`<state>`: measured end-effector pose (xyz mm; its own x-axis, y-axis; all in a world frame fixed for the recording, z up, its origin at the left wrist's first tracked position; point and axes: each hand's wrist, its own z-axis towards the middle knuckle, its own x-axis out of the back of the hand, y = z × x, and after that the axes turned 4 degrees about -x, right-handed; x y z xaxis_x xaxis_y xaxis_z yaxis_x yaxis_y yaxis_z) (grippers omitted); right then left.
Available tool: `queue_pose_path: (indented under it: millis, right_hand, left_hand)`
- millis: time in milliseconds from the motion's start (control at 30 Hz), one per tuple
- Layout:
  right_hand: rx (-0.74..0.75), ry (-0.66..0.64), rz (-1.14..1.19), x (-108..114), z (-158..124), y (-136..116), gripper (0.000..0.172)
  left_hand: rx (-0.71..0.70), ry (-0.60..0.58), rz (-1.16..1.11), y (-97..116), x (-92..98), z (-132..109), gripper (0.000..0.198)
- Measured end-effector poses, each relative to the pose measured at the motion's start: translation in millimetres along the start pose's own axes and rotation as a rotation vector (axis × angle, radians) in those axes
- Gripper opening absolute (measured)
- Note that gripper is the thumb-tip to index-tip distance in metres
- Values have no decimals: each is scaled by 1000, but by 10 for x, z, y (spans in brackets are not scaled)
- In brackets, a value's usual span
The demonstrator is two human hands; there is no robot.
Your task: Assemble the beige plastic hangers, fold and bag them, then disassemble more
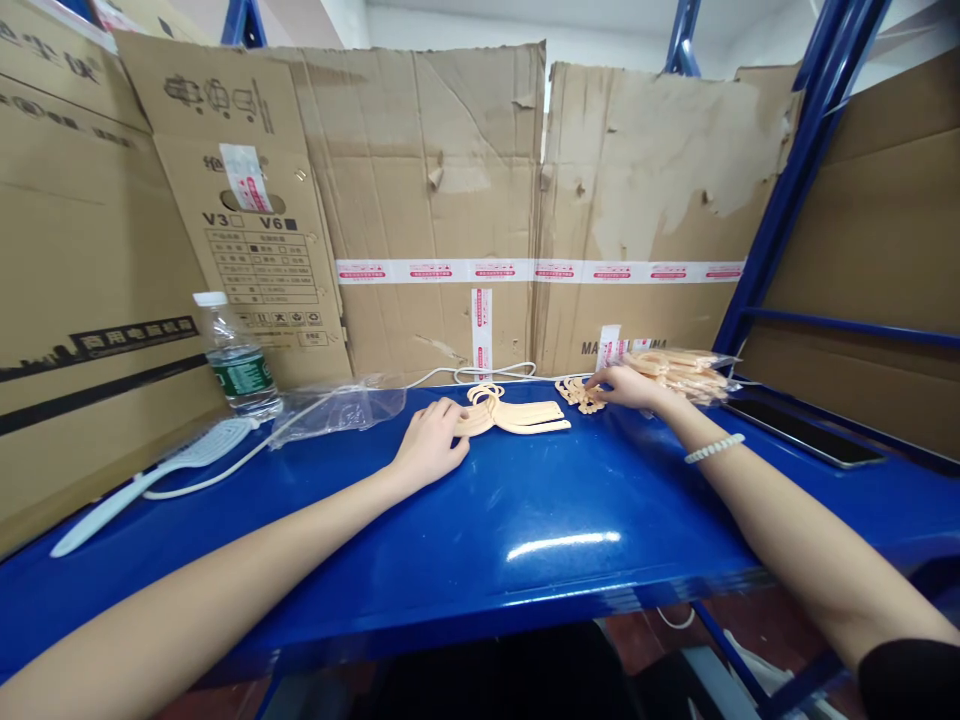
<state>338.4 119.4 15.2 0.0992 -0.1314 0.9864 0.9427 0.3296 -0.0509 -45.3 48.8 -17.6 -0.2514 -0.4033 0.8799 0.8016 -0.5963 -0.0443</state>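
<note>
A stack of flat beige pieces shaped like hangers (pixel 529 415) lies on the blue tabletop, with looped hooks at its far side and arms pointing right. My left hand (pixel 433 440) is closed over the left end of this stack and hides that end. Farther right, a loose heap of small beige pieces (pixel 576 393) sits near the back edge. My right hand (pixel 628 388) reaches into the heap, its fingertips pinched on small pieces there. Just behind the right hand are more beige pieces in clear plastic bags (pixel 686 374).
Cardboard panels (pixel 442 200) wall the back of the blue table (pixel 480 540). On the left are a water bottle (pixel 238 365), a pale hairbrush (pixel 172 465), a white cable (pixel 247 455) and a clear plastic bag (pixel 349 410). A dark phone (pixel 806 432) lies at right.
</note>
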Motion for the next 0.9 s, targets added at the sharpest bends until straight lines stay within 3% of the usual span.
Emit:
queue_pose_path:
  millis: [900]
  right_hand:
    - [87,86,6,-134,42,-203,20]
  left_hand:
    - [7,-34,-18,0,-22,1,27]
